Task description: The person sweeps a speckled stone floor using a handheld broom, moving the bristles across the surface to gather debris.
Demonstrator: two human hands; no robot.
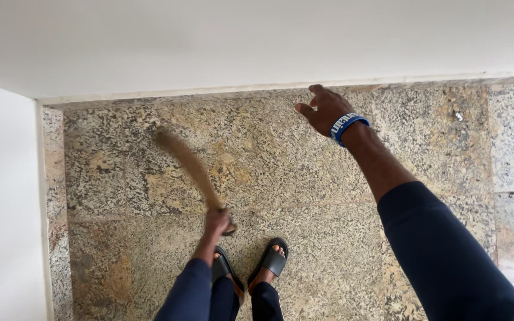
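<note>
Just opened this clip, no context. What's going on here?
A person stands in dark slides on a speckled granite floor, near a corner of white walls. The left hand grips a short broom, blurred by motion, its end low over the floor. The right hand, with a blue wristband, is held out toward the wall's base, empty and open.

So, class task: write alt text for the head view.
A person's left hand swings a blurred broom over a speckled stone floor, while the right hand, with a blue wristband, reaches toward the white wall. Feet wear dark sandals.
</note>
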